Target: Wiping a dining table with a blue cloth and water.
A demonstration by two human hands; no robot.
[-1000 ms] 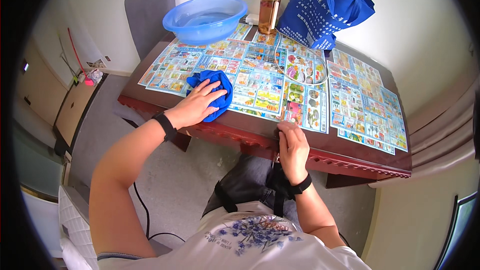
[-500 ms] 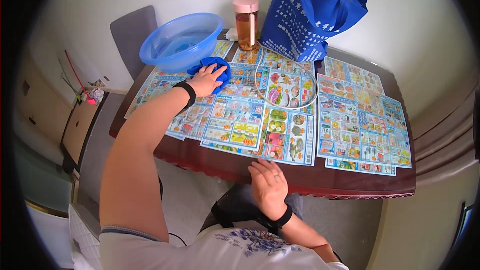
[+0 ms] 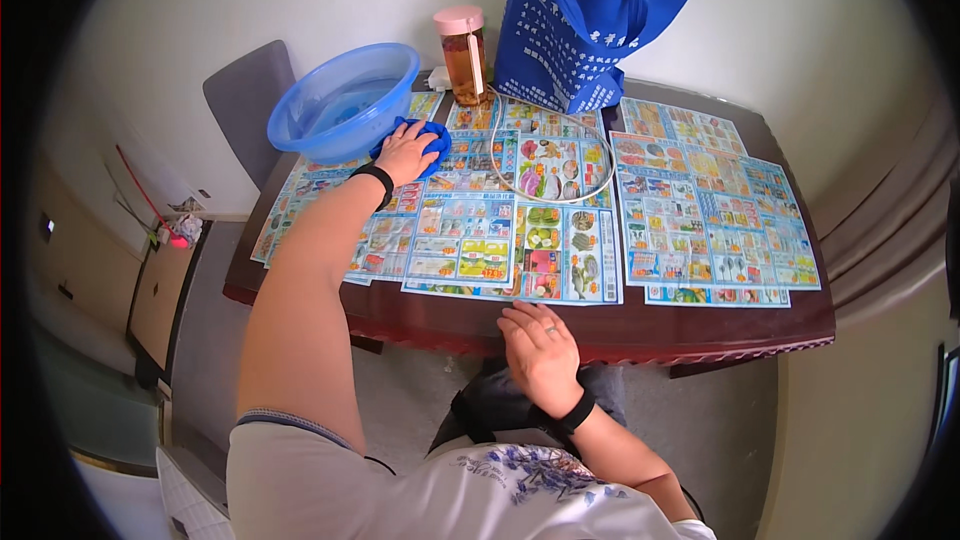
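Now: left hand [image 3: 405,152] further out than half second ago, palm flat on blue cloth [image 3: 428,140], cloth at far tabletop [image 3: 700,325] edge touching blue basin [image 3: 345,100]. Right hand [image 3: 540,350] open, resting on near edge, unmoved. Wiping stroke over flyers [image 3: 520,240] at far reach.

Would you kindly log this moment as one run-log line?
left hand: pressed on blue cloth beside blue basin | right hand: flat on table edge | flyers cover tabletop

Your left hand [image 3: 405,152] presses a blue cloth [image 3: 432,140] flat just beside the basin [image 3: 345,100]; your right hand [image 3: 540,352] rests well away from the basin, on the table [image 3: 700,325] edge.
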